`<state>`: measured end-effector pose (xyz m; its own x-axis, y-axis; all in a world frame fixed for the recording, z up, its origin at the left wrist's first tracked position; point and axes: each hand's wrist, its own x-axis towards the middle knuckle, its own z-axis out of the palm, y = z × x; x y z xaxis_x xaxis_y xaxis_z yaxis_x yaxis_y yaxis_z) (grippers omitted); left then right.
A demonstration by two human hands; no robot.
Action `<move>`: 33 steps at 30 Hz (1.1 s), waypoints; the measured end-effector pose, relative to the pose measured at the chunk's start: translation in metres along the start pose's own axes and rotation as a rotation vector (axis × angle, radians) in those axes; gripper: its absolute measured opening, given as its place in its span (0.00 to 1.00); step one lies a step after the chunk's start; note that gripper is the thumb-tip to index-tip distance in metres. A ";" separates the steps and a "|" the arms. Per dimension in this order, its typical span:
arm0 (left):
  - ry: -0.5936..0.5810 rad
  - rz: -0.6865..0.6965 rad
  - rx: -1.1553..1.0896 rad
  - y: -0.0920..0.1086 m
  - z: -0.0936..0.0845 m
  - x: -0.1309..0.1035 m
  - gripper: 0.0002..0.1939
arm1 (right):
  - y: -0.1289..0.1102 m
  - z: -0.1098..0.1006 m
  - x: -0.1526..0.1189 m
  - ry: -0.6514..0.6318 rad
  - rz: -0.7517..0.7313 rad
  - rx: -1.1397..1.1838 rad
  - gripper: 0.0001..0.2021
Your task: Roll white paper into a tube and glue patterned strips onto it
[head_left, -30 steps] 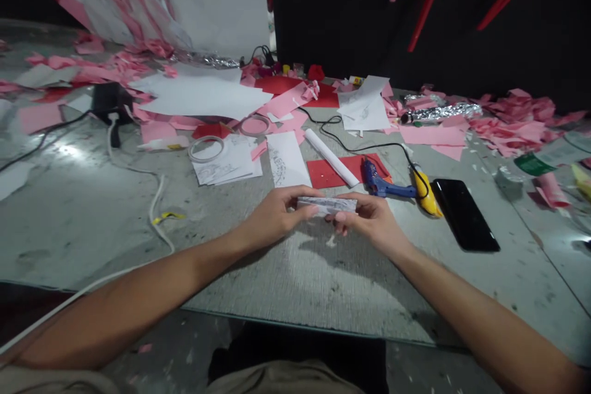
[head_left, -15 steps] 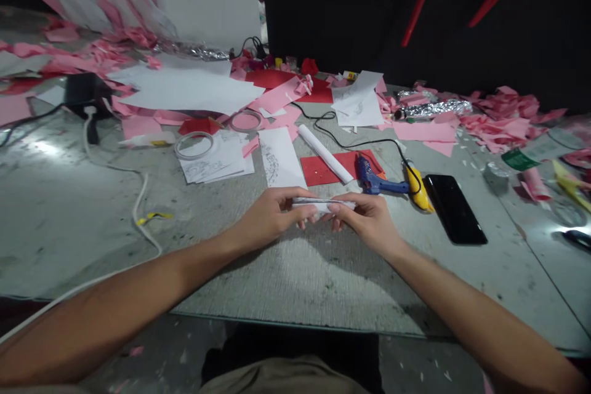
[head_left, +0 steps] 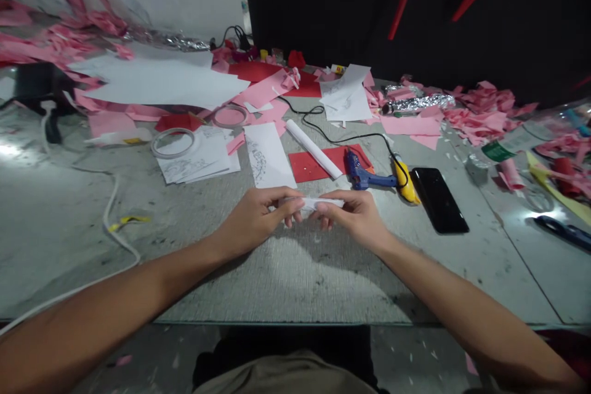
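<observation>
Between both hands I hold a narrow rolled piece of white paper (head_left: 310,202) above the near part of the table. My left hand (head_left: 268,212) pinches its left end, thumb on the near side. At the right end, my right hand (head_left: 353,214) grips it the same way. My fingers cover much of the roll. Just beyond lie a printed sheet (head_left: 268,157), a longer white paper tube (head_left: 314,149) on a red sheet (head_left: 300,167), and a blue glue gun (head_left: 367,173) with a yellow part (head_left: 406,181) beside it.
A black phone (head_left: 441,200) lies to the right, with a dark-handled tool (head_left: 563,233) farther over. Tape rolls (head_left: 173,143) rest on printed papers at left. A white cable (head_left: 111,203) crosses the left side. Pink scraps (head_left: 480,117) and foil are heaped along the back.
The view has shifted right, so the table's things sit farther left. The roll shows a narrower, smoother edge between my fingers; both hands keep hold of it.
</observation>
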<state>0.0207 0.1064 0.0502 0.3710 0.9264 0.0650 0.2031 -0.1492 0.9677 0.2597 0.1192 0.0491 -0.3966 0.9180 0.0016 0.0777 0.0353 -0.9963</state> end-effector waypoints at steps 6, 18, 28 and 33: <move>-0.004 0.020 0.032 0.005 0.000 -0.002 0.13 | -0.001 0.002 0.000 0.013 -0.027 -0.036 0.12; -0.051 0.100 0.274 0.002 0.000 -0.001 0.15 | 0.000 0.003 -0.001 0.015 -0.023 -0.046 0.13; -0.076 0.175 0.392 -0.003 0.000 -0.001 0.16 | 0.000 0.005 -0.001 -0.005 -0.008 -0.025 0.14; -0.081 0.173 0.411 -0.005 0.001 -0.001 0.16 | 0.003 0.004 0.000 -0.020 0.015 -0.016 0.14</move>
<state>0.0204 0.1061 0.0456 0.4976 0.8480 0.1825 0.4685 -0.4398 0.7662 0.2564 0.1180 0.0459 -0.4137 0.9103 -0.0149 0.0984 0.0284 -0.9947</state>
